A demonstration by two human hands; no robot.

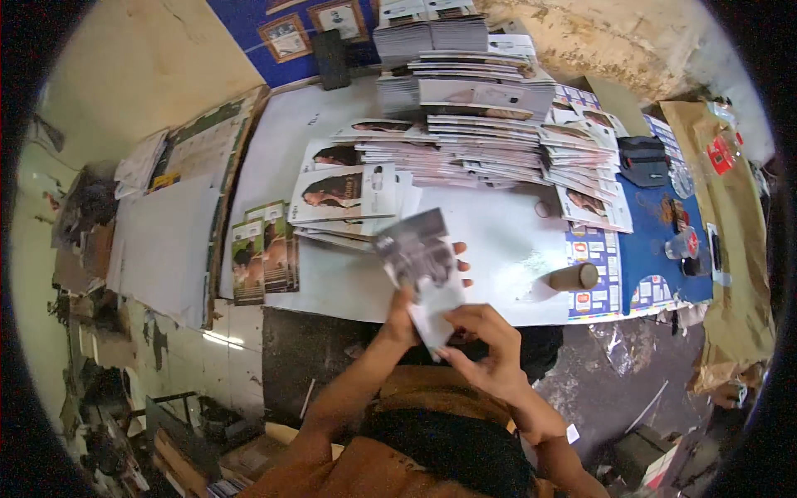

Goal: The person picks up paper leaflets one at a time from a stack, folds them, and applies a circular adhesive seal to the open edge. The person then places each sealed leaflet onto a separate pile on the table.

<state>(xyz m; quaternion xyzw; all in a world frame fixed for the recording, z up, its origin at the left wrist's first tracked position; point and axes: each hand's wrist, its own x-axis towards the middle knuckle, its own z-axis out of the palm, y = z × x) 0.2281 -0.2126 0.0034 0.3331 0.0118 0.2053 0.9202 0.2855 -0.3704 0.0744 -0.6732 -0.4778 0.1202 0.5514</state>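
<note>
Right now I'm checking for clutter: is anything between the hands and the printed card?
Nothing visible: both the left hand and the right hand already grip the printed card, held above the white table.

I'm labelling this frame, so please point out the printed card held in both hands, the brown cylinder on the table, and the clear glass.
Printed grey-and-white card (pixel 419 270): head view, its upper printed half.
Brown cylinder (pixel 574 276): head view, its side.
Clear glass (pixel 682 244): head view, its body.

The printed card (pixel 419 266) in my hands is glossy paper, like the far stacks of leaflets (pixel 481 133). The white counter (pixel 515 241) looks smooth and shiny; the right-hand wrapping paper (pixel 730 249) is matt brown.
</note>
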